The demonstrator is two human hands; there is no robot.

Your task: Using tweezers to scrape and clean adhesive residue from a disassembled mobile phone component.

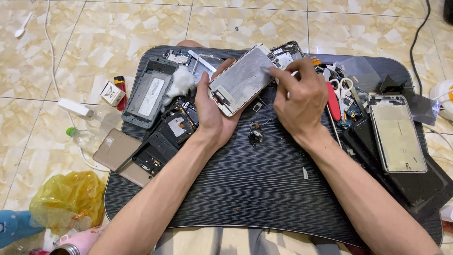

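Only the one head view here, looking straight down at a dark, grooved lap table (245,189) sitting on a marbled tile floor (113,33).

Count-wise: two hands, both the person's own. I made out roughly four phone bodies or frames: the one being held, a grey frame (150,93) at the left, a silver-backed phone (397,131) lying flat at the right on a black slab, and a tan one (119,152) hanging off the table's left edge. There was one pair of scissors (343,87), one red-handled tool (333,100), one wad of white cotton (181,81), one lighter (121,89) and one clear bottle (85,137) on the floor, plus one yellow bag (71,196).

The held phone chassis (241,79) was a white-edged frame with a dull grey metal plate facing up, tilted diagonally, up above the far middle of the table.

The left hand (211,111) was curled under and around its lower end, thumb along the left edge, gripping it firmly. The right hand (298,97) sat at the chassis's upper right corner, fingers pinched nearly closed with the tips touching the plate. Might've been something tiny between them, but it was too small to tell.
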